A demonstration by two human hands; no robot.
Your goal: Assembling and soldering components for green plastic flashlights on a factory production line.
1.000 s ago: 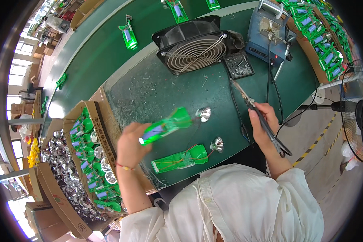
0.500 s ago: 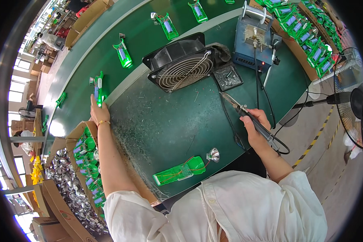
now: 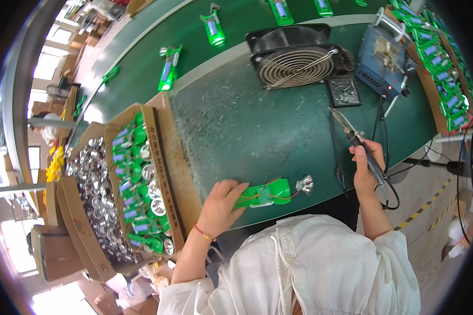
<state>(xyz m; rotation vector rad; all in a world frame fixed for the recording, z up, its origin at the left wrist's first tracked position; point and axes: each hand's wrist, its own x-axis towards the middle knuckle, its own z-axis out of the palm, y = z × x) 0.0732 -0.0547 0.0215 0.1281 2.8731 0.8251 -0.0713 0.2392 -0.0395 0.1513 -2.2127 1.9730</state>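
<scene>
On the green tabletop in front of me lies a green plastic flashlight housing [image 3: 270,192] with red wires over it. A shiny lamp reflector [image 3: 305,185] hangs off its right end by the wires. My left hand [image 3: 219,206] is closed around the housing's left end, fingers over the top. My right hand [image 3: 367,165], its fingers wrapped around the handle, holds a soldering iron [image 3: 354,137]. The iron's tip points up and left, above the table and apart from the housing.
A black fan [image 3: 294,63] stands behind, beside a tip-cleaning tray [image 3: 344,92] and a blue soldering station [image 3: 381,60]. Cardboard boxes [image 3: 165,173] at left hold green housings and reflectors. Lit green housings [image 3: 169,71] lie along the far belt. Another box [image 3: 431,94] is at right.
My left hand has left the lit green housing at the far left and come back to the one in front of me. The soldering iron stays in my right hand. The view has shifted left.
</scene>
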